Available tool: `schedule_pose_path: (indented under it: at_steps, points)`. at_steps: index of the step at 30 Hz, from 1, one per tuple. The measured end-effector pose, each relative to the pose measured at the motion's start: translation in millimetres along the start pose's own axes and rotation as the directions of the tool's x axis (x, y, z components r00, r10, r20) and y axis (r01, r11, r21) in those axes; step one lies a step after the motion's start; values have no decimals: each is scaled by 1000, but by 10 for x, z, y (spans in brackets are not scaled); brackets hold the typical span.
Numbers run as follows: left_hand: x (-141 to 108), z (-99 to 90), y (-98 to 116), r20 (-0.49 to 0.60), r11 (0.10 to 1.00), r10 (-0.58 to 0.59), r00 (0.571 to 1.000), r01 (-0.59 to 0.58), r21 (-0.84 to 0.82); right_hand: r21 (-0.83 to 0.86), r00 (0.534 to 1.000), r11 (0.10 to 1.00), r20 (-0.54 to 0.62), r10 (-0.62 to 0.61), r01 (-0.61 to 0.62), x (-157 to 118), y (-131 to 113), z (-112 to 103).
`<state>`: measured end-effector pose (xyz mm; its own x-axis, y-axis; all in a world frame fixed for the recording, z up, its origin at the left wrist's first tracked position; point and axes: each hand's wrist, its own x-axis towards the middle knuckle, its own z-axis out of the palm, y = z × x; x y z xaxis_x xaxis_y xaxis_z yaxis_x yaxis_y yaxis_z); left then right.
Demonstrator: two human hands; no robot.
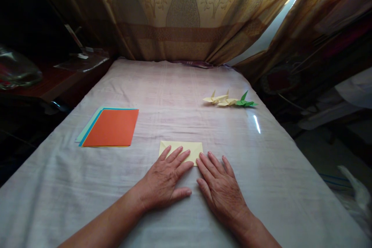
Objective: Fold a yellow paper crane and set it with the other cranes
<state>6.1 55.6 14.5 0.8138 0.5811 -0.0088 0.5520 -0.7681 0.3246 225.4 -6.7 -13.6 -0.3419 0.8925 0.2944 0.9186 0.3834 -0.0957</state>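
Observation:
A pale yellow sheet of paper (181, 145), folded into a rectangle with slanting creases at its upper corners, lies flat on the cloth-covered surface (162, 97). My left hand (167, 178) rests over its left and middle part, fingers spread, holding nothing. Fingertips of my right hand (217, 186) touch the paper's lower right corner; that hand also lies open, palm down. Much of the paper's lower edge is hidden under my left hand.
To the left lies a stack of coloured paper (112, 128), orange on top. Folded paper figures, cream (222, 100) and green (245, 101), sit at the far right. A curtain (183, 19) hangs behind; a dark red table (52, 81) stands left.

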Motion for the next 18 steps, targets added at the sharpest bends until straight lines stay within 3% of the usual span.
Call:
schedule_pose_path:
  at_steps: [18]
  points:
    - [-24,21,-62,-22,999,40,999,-40,-20,-9,999,1000,32,16,-16,-55,30,-85]
